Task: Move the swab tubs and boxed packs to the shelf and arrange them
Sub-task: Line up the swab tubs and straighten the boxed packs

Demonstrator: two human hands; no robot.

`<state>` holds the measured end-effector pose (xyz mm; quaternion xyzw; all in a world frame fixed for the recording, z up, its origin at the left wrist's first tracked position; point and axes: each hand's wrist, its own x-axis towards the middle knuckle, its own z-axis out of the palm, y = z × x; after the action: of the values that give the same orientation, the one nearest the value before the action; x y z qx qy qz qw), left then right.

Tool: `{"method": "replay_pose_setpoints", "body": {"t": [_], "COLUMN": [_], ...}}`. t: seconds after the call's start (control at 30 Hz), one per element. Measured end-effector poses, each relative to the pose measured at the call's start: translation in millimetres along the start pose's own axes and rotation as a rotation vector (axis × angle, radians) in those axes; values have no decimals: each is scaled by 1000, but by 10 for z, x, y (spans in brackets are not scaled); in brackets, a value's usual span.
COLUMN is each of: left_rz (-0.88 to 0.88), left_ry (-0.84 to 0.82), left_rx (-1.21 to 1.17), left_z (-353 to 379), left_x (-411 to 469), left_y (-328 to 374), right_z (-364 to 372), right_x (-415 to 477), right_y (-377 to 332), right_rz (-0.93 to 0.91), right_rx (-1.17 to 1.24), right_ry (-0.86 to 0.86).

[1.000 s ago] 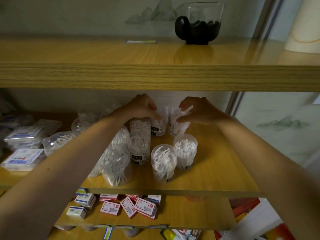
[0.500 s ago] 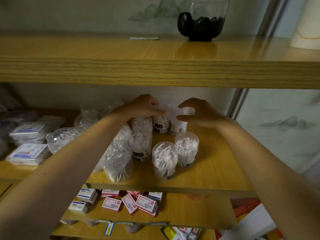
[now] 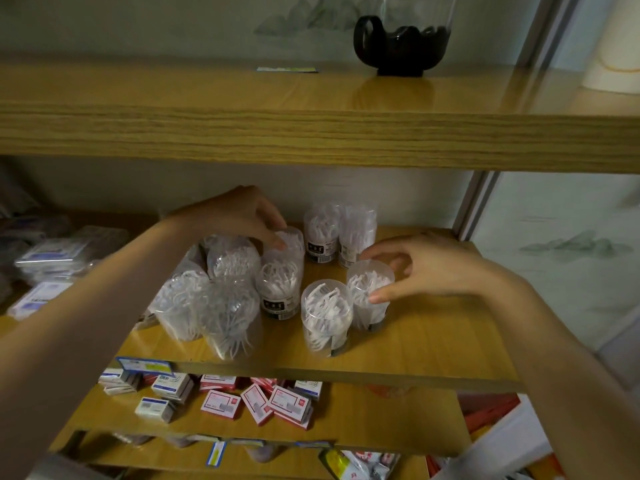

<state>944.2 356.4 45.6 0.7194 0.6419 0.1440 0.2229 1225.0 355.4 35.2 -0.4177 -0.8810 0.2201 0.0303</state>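
A wooden shelf unit stands against a pale wall painted with faint mountains, and the middle shelf (image 3: 433,341) carries the clear swab tubs. The left hand's (image 3: 239,216) fingertips (image 3: 277,241) curl down over the lid of the middle tub (image 3: 289,247) and hold it by its top, with the knuckles raised and the back of the hand up. Its bare forearm runs in from the lower left across the bigger tubs. The right hand (image 3: 429,268) is spread wide around the right tub (image 3: 369,296): the thumb (image 3: 379,298) lies against the near side, the forefinger (image 3: 370,250) arches to the far rim, and the other fingers curve above the lid, so the hand cups the tub. Its wrist is level and the forearm comes in from the lower right. Both tubs stand upright and are packed with white swabs. 2 more labelled tubs (image 3: 322,233) stand side by side at the back, 1 (image 3: 278,292) stands just in front of the middle tub, and 1 (image 3: 325,318) stands touching the right tub. Several bigger tubs (image 3: 225,310) crowd together at the left. Flat wrapped packs (image 3: 52,258) are stacked at the far left of this shelf. On the shelf below, red and white boxes (image 3: 277,400) and blue and white boxes (image 3: 171,386) lie scattered. The top shelf holds a black and glass bowl (image 3: 401,43).
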Motion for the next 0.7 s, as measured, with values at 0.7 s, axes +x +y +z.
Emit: {"method": "replay_pose_setpoints", "body": {"t": [0.7], "left_rz": [74], "left_ry": [126], "left_rx": [-25], "left_z": [347], "left_x": [85], "left_y": [295], "right_z": [221], "right_x": [283], "right_y": [145], "right_rz": [53], "right_rx": [-103], "right_ry": [442]}}
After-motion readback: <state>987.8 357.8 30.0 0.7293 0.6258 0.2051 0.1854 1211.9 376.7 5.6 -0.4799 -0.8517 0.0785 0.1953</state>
